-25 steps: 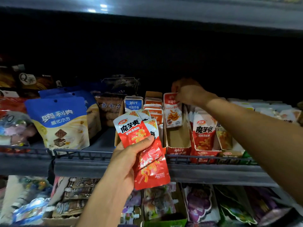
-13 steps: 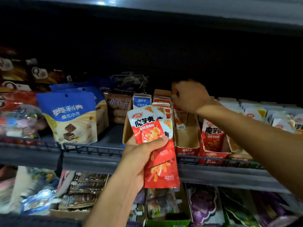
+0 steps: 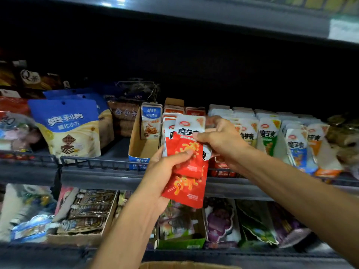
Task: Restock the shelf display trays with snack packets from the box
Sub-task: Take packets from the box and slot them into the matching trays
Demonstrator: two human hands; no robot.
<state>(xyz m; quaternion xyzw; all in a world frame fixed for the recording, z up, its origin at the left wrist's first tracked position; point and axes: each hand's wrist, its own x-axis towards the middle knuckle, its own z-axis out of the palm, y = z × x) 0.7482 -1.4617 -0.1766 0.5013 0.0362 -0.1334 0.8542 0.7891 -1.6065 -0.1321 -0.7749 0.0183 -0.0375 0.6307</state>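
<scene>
A fan of red snack packets [image 3: 186, 167] is held up in front of the shelf [image 3: 101, 178]. The left hand [image 3: 163, 177] grips the stack, thumb across it; the right hand [image 3: 223, 138] pinches the front packet's upper edge. Behind stands a cardboard display tray [image 3: 138, 150].

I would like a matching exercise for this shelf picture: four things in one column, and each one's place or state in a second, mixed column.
Things:
1. red packets
2. blue Oreo bag
3. right hand
4. cardboard tray

Places or states:
A. stands on the shelf at the left
B. pinches the front packet's top
C. held in the left hand
D. almost empty in front

Pairs: 1-C, 2-A, 3-B, 4-D
</scene>
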